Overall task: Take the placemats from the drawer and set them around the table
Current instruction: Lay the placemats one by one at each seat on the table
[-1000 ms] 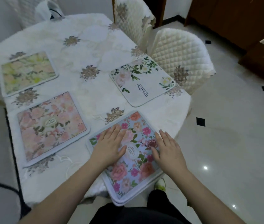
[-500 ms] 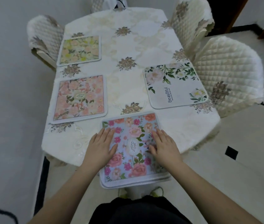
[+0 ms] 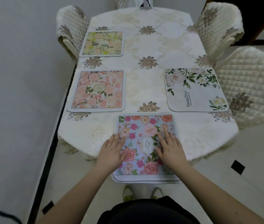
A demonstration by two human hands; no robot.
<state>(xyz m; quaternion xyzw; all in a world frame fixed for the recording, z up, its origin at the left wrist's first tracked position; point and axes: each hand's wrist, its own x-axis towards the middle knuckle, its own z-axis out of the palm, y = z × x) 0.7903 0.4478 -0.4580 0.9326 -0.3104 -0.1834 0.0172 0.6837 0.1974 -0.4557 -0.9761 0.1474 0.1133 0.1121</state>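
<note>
Four placemats lie on the tabletop (image 3: 145, 88); the blue floral placemat (image 3: 145, 147) sits at the near end, its near edge overhanging. It looks thin, soft and light, best slid under flat palms or pinched at a corner. The left hand (image 3: 111, 151) and right hand (image 3: 170, 148) press flat on it, each grip spread wide, holding nothing.

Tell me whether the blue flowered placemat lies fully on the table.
No. The blue placemat lies spread flat under both hands, but its near edge sticks out past the table edge, over the floor.
</note>
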